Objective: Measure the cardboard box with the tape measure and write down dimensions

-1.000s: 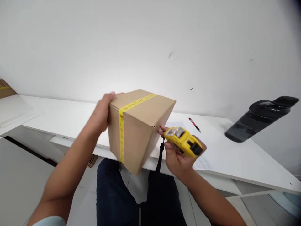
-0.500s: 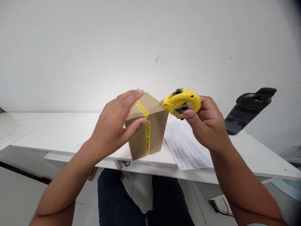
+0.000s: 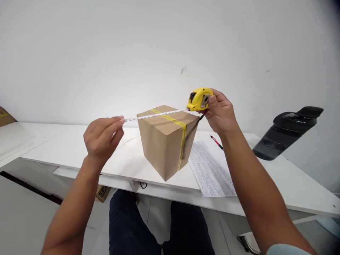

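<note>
A cardboard box (image 3: 154, 145) with yellow printed tape stands on the white desk, one corner towards me. My right hand (image 3: 220, 109) grips a yellow tape measure (image 3: 199, 99) above the box's right rear side. A dark wrist strap (image 3: 203, 115) dangles from its case. My left hand (image 3: 103, 136), left of the box, pinches the free end of the white measuring blade (image 3: 159, 114). The blade is drawn out between both hands and passes over the box top; whether it touches the cardboard I cannot tell.
Right of the box lie printed sheets (image 3: 209, 173) and a red and black pen (image 3: 216, 142). A dark shaker bottle (image 3: 284, 134) stands at the far right. Another carton (image 3: 6, 117) sits at the far left, and a small box (image 3: 103, 193) is under the desk (image 3: 117, 166).
The blade has been pulled out of the tape measure, with my left hand now holding its end further left. The box has turned, showing a corner to me. The right hand has risen slightly.
</note>
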The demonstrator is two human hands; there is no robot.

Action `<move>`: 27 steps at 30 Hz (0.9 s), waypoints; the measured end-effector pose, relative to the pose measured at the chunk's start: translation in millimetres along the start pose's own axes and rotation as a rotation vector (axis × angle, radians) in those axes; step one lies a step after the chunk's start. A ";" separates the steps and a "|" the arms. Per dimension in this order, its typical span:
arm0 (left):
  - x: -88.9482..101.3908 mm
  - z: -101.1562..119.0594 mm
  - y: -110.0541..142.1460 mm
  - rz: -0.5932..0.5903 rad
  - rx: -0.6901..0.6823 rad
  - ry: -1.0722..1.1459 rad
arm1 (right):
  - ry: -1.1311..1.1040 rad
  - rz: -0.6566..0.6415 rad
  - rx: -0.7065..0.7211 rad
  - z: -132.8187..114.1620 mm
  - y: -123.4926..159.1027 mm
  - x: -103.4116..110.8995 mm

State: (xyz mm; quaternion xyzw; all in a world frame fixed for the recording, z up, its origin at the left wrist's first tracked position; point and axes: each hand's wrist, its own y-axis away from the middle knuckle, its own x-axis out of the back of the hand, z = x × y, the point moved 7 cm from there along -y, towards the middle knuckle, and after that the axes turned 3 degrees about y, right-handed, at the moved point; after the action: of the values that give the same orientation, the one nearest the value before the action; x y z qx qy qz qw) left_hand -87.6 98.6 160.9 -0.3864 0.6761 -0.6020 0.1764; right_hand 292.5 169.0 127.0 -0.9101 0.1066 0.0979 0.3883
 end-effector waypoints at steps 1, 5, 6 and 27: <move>1.0 -9.8 9.1 0.021 0.053 0.012 | -0.009 0.036 -0.019 13.5 -7.4 13.4; -8.3 -13.2 31.4 0.027 0.150 0.108 | -0.017 0.079 -0.144 65.0 -20.1 36.6; -12.6 -5.7 31.9 0.028 0.140 0.136 | -0.026 0.077 -0.149 72.6 -20.7 34.5; -48.7 41.8 34.5 -0.081 0.077 0.303 | -0.077 0.015 -0.174 55.9 9.9 -12.1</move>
State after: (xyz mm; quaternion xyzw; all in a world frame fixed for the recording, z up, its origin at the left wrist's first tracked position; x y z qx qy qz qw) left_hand -37.8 105.2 108.2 -0.3110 0.6553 -0.6855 0.0626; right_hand 272.9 204.4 85.4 -0.9351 0.0896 0.1444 0.3109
